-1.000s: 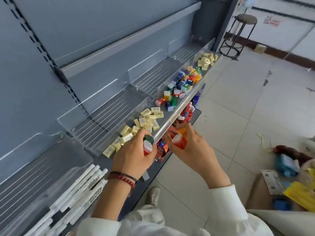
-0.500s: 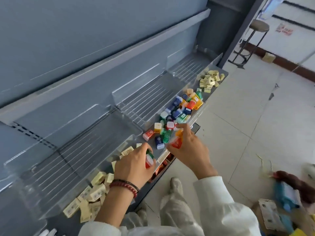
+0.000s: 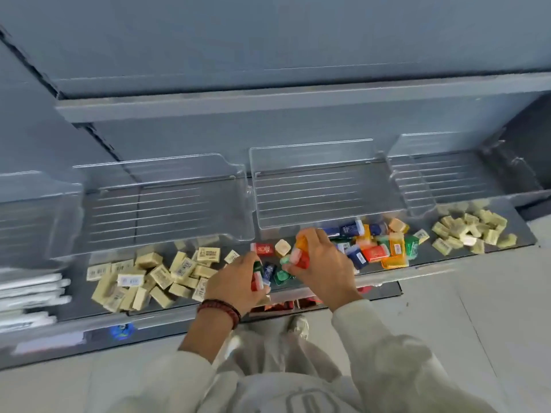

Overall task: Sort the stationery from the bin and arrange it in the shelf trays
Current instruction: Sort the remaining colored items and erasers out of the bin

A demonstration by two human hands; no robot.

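- The left hand (image 3: 235,283) has its fingers curled round a few small cases (image 3: 256,278), red and green. It is at the front edge of the shelf (image 3: 268,99), just left of the right hand.
- The right hand (image 3: 323,263) pinches an orange case (image 3: 299,244) and a red case (image 3: 302,260) in its fingertips, over the front left corner of the middle tray (image 3: 313,189).
- A coloured pile (image 3: 375,248) of similar blue, red, orange and green cases lies along that tray's front edge, right of the hand.
- Cream erasers (image 3: 155,275) are heaped at the front of the left tray (image 3: 155,204).
- A second cream heap (image 3: 471,231) sits near the shelf's right end.
- White pens (image 3: 29,290) lie at the shelf's left edge.
- A bead bracelet (image 3: 220,308) circles the left wrist.
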